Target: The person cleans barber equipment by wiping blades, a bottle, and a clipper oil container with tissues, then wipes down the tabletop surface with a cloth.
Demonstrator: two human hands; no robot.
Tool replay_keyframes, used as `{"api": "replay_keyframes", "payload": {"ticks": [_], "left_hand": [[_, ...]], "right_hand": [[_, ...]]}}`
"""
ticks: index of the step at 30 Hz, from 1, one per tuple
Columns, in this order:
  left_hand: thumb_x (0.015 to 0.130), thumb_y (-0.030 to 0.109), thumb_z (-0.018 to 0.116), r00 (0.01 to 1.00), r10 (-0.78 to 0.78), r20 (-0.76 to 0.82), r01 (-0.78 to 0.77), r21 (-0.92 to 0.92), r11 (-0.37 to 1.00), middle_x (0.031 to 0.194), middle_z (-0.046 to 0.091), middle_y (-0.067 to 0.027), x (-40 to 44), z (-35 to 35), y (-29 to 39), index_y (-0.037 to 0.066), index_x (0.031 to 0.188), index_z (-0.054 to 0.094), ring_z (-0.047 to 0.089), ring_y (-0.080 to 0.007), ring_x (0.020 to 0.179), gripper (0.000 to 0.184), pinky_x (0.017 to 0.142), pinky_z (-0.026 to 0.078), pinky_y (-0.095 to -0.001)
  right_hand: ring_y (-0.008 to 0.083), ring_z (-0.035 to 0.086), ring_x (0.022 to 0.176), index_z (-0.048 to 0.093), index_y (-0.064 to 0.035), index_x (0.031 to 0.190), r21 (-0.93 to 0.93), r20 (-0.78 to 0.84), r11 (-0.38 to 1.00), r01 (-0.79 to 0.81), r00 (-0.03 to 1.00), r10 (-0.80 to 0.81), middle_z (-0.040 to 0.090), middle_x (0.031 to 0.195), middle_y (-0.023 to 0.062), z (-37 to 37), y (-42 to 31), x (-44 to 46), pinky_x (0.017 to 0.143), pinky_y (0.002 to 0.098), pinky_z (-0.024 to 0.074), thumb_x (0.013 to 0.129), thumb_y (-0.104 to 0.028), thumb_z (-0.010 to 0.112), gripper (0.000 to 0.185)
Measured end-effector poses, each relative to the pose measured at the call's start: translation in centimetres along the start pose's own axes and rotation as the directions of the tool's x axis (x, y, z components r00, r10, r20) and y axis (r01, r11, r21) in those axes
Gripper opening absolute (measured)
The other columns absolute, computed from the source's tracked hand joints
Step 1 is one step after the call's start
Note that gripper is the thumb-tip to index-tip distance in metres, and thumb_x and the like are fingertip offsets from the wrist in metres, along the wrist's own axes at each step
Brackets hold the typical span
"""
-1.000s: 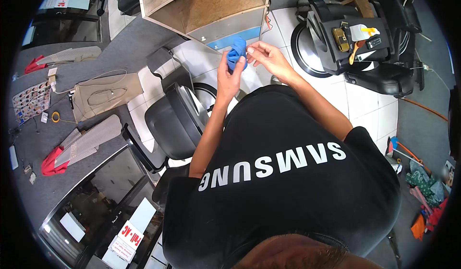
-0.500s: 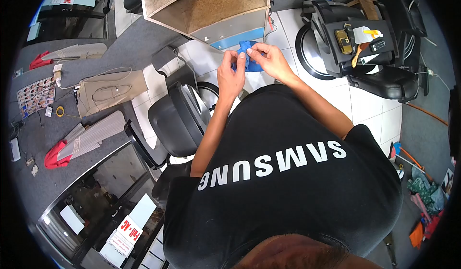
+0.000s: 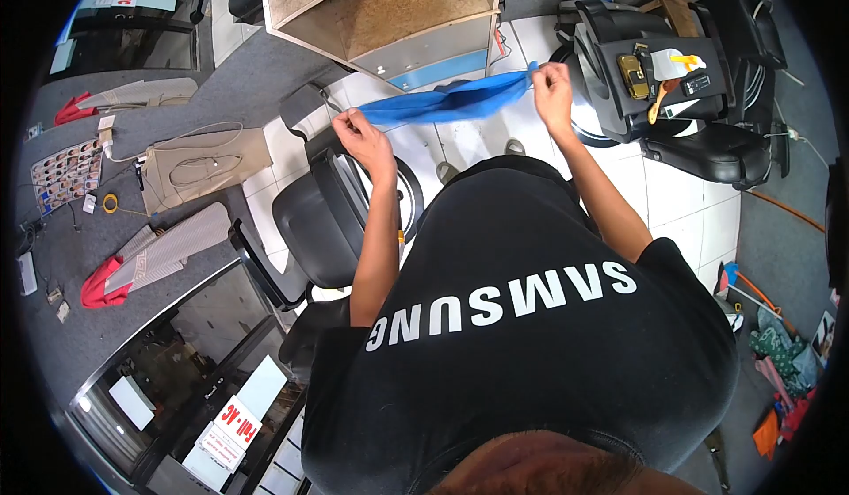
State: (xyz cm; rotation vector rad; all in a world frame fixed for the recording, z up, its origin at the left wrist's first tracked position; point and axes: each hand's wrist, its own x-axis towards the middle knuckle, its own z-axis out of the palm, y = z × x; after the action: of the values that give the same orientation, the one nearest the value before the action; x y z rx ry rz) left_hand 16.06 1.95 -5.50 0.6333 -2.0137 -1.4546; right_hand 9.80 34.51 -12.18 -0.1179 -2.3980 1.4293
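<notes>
Plainly, the open-fronted wooden cabinet with grey and blue drawers lies ahead of the person, and the long piece of thin blue fabric spans the near side of it. The fabric's long axis runs left to right, roughly along the cabinet's front, its middle blurred. The left hand pinches one end, near-left of the cabinet; the right hand pinches the other, near-right of it. Neither is nearer the fabric.
</notes>
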Motion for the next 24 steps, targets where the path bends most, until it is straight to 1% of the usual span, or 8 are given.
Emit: {"api": "replay_keyframes", "payload": {"ticks": [6, 11, 15, 16, 18, 19, 20, 24], "left_hand": [[0.109, 0.017, 0.049, 0.931, 0.361, 0.045, -0.363, 0.16, 0.918, 0.113, 0.065, -0.0208, 4.6, -0.8, 0.7, -0.002, 0.095, 0.048, 0.06, -0.0296, 0.108, 0.023, 0.097, 0.045, -0.0412], [0.11, 0.014, 0.047, 0.925, 0.347, 0.157, -0.301, -0.256, 0.919, 0.101, 0.069, -0.0147, 7.2, -0.7, 12.0, 0.001, 0.098, 0.05, 0.064, -0.0263, 0.102, 0.018, 0.098, 0.047, -0.0399], [0.107, 0.014, 0.051, 0.834, 0.543, -0.1, -0.551, -0.087, 0.83, 0.102, 0.069, -0.0177, 3.9, -0.7, 17.5, 0.002, 0.101, 0.053, 0.066, -0.0292, 0.11, 0.013, 0.097, 0.048, -0.0436], [0.103, 0.014, 0.054, 0.826, 0.503, 0.253, -0.539, 0.094, 0.837, 0.102, 0.068, -0.0208, 3.0, 0.0, 11.7, 0.002, 0.105, 0.054, 0.065, -0.0346, 0.105, 0.012, 0.094, 0.049, -0.0473], [0.093, 0.015, 0.059, 0.473, 0.218, 0.854, -0.757, 0.266, 0.597, 0.102, 0.068, -0.0269, 1.4, 1.5, 0.4, 0.003, 0.113, 0.055, 0.063, -0.0454, 0.095, 0.024, 0.087, 0.05, -0.0548], [0.095, 0.018, 0.056, 0.558, 0.058, 0.828, -0.635, 0.381, 0.672, 0.103, 0.068, -0.029, -0.5, 1.4, -9.1, 0.004, 0.119, 0.055, 0.063, -0.0488, 0.097, 0.027, 0.087, 0.048, -0.059], [0.097, 0.021, 0.055, 0.604, -0.13, 0.787, -0.51, 0.506, 0.695, 0.102, 0.069, -0.0292, -1.3, 0.5, -13.0, 0.002, 0.119, 0.055, 0.064, -0.0493, 0.098, 0.029, 0.087, 0.047, -0.0615], [0.1, 0.022, 0.053, 0.717, -0.059, 0.695, -0.455, 0.53, 0.716, 0.094, 0.069, -0.0267, -4.5, 0.1, -21.1, 0.003, 0.112, 0.057, 0.065, -0.0486, 0.091, 0.023, 0.083, 0.048, -0.0625]], "right_hand": [[0.0119, 0.061, 0.087, 0.061, -0.0034, 0.079, 0.411, 0.261, 0.873, -0.262, 0.952, 0.162, 0.069, 0.091, 0.0049, -4.6, -2.5, 6.6, 0.082, 0.0282, 0.0467, 0.1, -0.021, 0.052, 0.028], [0.0074, 0.051, 0.076, 0.066, -0.0058, 0.087, 0.289, 0.242, 0.957, -0.035, 0.97, -0.038, 0.062, 0.082, -0.0043, -11.4, -11.9, 13.2, 0.071, 0.0257, 0.0408, 0.102, -0.028, 0.055, 0.029], [0.0106, 0.06, 0.076, 0.068, -0.0005, 0.092, 0.093, -0.121, 0.964, 0.249, 0.964, -0.237, 0.07, 0.085, 0.0052, -14.1, -19.6, 10.4, 0.07, 0.0302, 0.0472, 0.1, -0.02, 0.056, 0.025], [0.0201, 0.063, 0.079, 0.068, -0.0009, 0.093, -0.092, -0.007, 0.95, 0.298, 0.954, -0.3, 0.07, 0.088, 0.0111, -11.4, -13.5, 8.0, 0.074, 0.0357, 0.05, 0.098, -0.02, 0.058, 0.022], [0.0391, 0.07, 0.085, 0.068, -0.0019, 0.096, -0.404, 0.221, 0.788, 0.466, 0.885, -0.41, 0.071, 0.093, 0.0229, -6.1, -1.5, 3.3, 0.082, 0.0469, 0.0556, 0.094, -0.019, 0.062, 0.018], [0.0458, 0.07, 0.093, 0.066, 0.0001, 0.091, -0.42, 0.396, 0.908, 0.008, 0.902, 0.175, 0.071, 0.095, 0.0305, -3.5, 6.3, 0.0, 0.087, 0.0542, 0.0527, 0.094, -0.025, 0.062, 0.026], [0.0482, 0.069, 0.096, 0.066, 0.0021, 0.091, -0.524, 0.33, 0.839, -0.146, 0.874, 0.358, 0.071, 0.095, 0.0315, -3.2, 11.6, -2.9, 0.088, 0.0573, 0.0511, 0.096, -0.03, 0.059, 0.033], [0.0482, 0.069, 0.088, 0.065, 0.0007, 0.09, -0.443, 0.353, 0.894, 0.063, 0.929, 0.109, 0.07, 0.088, 0.0287, -2.1, 13.8, -8.4, 0.079, 0.0561, 0.0526, 0.098, -0.031, 0.057, 0.034]]}}
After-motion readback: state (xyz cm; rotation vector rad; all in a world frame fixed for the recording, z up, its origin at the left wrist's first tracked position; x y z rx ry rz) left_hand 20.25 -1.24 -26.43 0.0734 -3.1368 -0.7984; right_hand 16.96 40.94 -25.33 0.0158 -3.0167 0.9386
